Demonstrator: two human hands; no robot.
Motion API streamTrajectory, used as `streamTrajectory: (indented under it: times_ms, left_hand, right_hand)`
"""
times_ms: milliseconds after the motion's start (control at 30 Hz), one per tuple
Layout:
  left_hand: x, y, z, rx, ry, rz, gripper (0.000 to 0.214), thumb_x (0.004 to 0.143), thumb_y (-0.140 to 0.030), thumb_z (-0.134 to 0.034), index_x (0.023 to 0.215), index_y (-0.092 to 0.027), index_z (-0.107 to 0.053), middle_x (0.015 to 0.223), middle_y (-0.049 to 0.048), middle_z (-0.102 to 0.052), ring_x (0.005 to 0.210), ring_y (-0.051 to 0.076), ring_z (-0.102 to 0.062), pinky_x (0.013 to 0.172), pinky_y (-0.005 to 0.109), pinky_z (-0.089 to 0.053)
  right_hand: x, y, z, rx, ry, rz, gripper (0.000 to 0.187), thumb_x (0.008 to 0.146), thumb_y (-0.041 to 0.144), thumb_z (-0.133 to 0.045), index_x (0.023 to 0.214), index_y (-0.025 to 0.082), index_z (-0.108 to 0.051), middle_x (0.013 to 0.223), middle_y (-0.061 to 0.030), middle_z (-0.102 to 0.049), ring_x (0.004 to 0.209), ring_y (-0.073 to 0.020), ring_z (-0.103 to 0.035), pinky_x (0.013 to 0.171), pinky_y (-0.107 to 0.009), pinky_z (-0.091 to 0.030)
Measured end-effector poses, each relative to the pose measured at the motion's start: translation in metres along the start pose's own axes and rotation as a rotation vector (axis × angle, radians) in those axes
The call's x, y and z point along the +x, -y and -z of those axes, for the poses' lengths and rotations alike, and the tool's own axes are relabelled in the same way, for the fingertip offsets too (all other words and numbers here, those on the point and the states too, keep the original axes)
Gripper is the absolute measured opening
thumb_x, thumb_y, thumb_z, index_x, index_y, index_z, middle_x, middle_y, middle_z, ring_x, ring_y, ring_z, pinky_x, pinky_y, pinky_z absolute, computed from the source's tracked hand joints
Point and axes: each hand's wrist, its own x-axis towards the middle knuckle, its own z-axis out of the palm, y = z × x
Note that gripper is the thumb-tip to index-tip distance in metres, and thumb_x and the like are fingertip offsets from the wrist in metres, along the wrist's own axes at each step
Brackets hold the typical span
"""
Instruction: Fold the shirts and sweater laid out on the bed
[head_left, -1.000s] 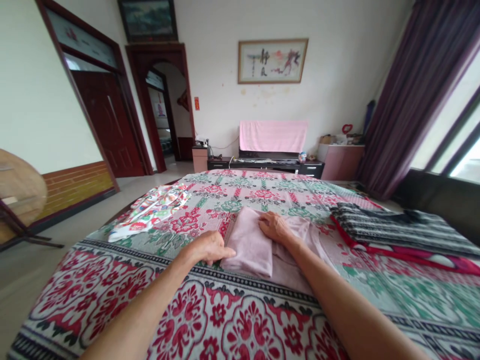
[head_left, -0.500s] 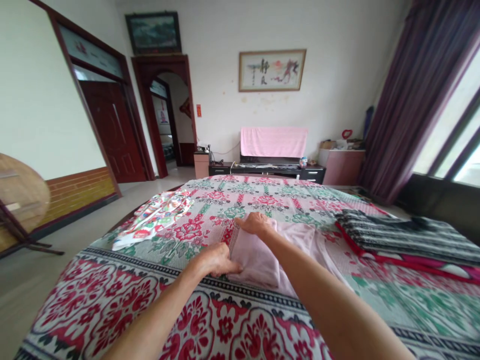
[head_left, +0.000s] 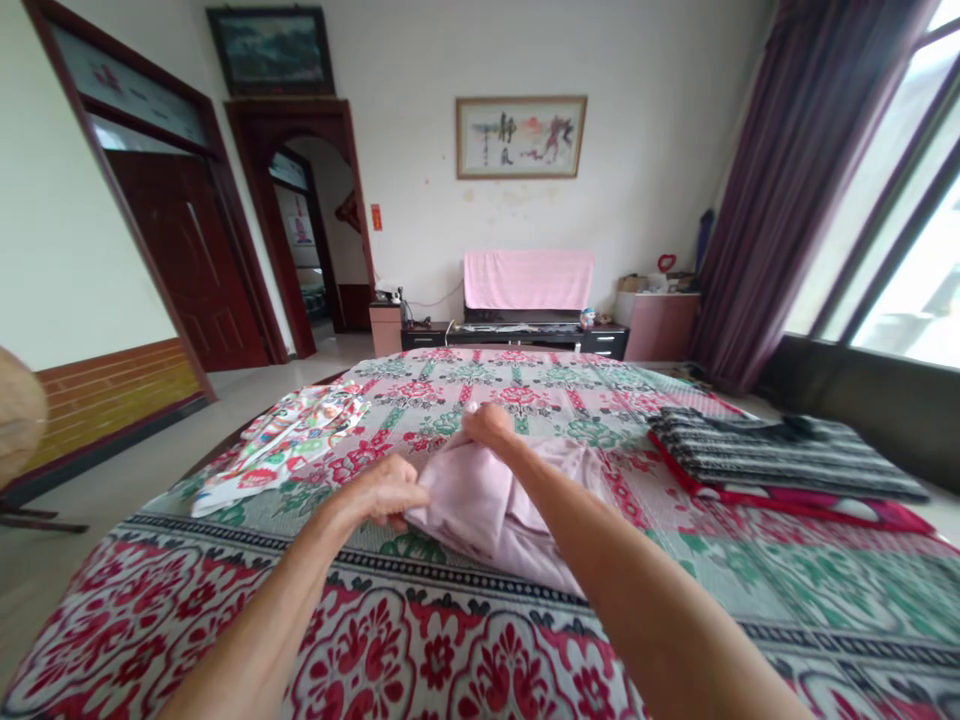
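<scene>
A pale pink cloth [head_left: 480, 510] lies partly folded on the flowered bedspread [head_left: 465, 640] in the middle of the view. My left hand [head_left: 382, 490] pinches the cloth's near left edge and lifts it a little. My right hand [head_left: 487, 425] is closed on the cloth's far left corner, raised off the bed. The cloth bunches between the two hands. Its right part stays flat, partly hidden behind my right forearm.
A folded flowered cloth [head_left: 289, 440] lies at the bed's left. A striped dark blanket on a red one [head_left: 772, 460] lies at the right. Beyond the bed stand a low cabinet with a pink towel [head_left: 529, 280], doors at left, a curtain at right.
Both hands went from resting flat on the folded cloth to gripping its left edge and lifting it. My right hand moved left and farther away. The camera view shifted slightly.
</scene>
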Motion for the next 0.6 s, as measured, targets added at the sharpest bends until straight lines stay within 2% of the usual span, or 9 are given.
streamTrajectory:
  times_ms: [100, 200, 300, 400, 500, 600]
  left_hand:
    - [-0.010, 0.002, 0.017, -0.093, -0.129, -0.051, 0.020, 0.062, -0.033, -0.058, 0.062, -0.020, -0.043, 0.053, -0.0030, -0.054, 0.051, 0.014, -0.059, 0.040, 0.018, -0.032]
    - [-0.021, -0.011, 0.017, -0.248, -0.182, -0.258, 0.020, 0.064, -0.032, -0.060, 0.068, -0.020, -0.045, 0.055, -0.0060, -0.050, 0.049, 0.009, -0.051, 0.043, 0.018, -0.034]
    - [-0.025, -0.035, -0.001, -0.326, -0.173, -0.463, 0.018, 0.066, -0.032, -0.060, 0.073, -0.019, -0.051, 0.057, -0.0063, -0.049, 0.049, 0.007, -0.044, 0.046, 0.018, -0.032]
    - [-0.025, -0.064, -0.025, -0.288, -0.185, -0.595, 0.016, 0.067, -0.031, -0.061, 0.076, -0.017, -0.058, 0.061, -0.0037, -0.054, 0.054, 0.008, -0.046, 0.050, 0.020, -0.034]
    - [-0.026, -0.091, -0.049, -0.202, -0.180, -0.655, 0.015, 0.068, -0.029, -0.061, 0.076, -0.016, -0.063, 0.065, -0.0009, -0.059, 0.059, 0.009, -0.049, 0.054, 0.021, -0.036]
    - [-0.026, -0.109, -0.072, -0.127, -0.141, -0.652, 0.016, 0.067, -0.028, -0.060, 0.075, -0.016, -0.067, 0.065, 0.0002, -0.062, 0.059, 0.011, -0.052, 0.055, 0.023, -0.037]
  right_hand:
    - [-0.002, 0.007, 0.009, 0.223, 0.022, -0.079, 0.020, 0.083, 0.029, -0.053, 0.072, 0.014, -0.061, 0.072, -0.0095, -0.068, 0.073, -0.0199, -0.068, 0.062, -0.027, -0.054]
    - [-0.009, 0.003, 0.026, 0.432, 0.049, -0.121, 0.016, 0.085, 0.026, -0.051, 0.075, 0.016, -0.058, 0.069, -0.0026, -0.065, 0.061, -0.0120, -0.064, 0.056, -0.022, -0.053]
    - [-0.017, -0.015, 0.051, 0.584, 0.049, -0.172, 0.013, 0.085, 0.024, -0.054, 0.075, 0.016, -0.055, 0.064, 0.0005, -0.060, 0.054, -0.0099, -0.060, 0.053, -0.022, -0.053]
    - [-0.026, -0.042, 0.076, 0.695, 0.045, -0.205, 0.012, 0.084, 0.025, -0.057, 0.077, 0.016, -0.055, 0.061, 0.0017, -0.058, 0.051, -0.0093, -0.058, 0.053, -0.023, -0.053]
    - [-0.038, -0.069, 0.094, 0.762, 0.030, -0.227, 0.012, 0.082, 0.026, -0.061, 0.077, 0.016, -0.057, 0.060, 0.0020, -0.057, 0.049, -0.0088, -0.056, 0.051, -0.022, -0.052]
    - [-0.053, -0.092, 0.102, 0.795, 0.002, -0.250, 0.013, 0.080, 0.027, -0.063, 0.076, 0.016, -0.058, 0.061, 0.0009, -0.059, 0.052, -0.0096, -0.057, 0.050, -0.021, -0.050]
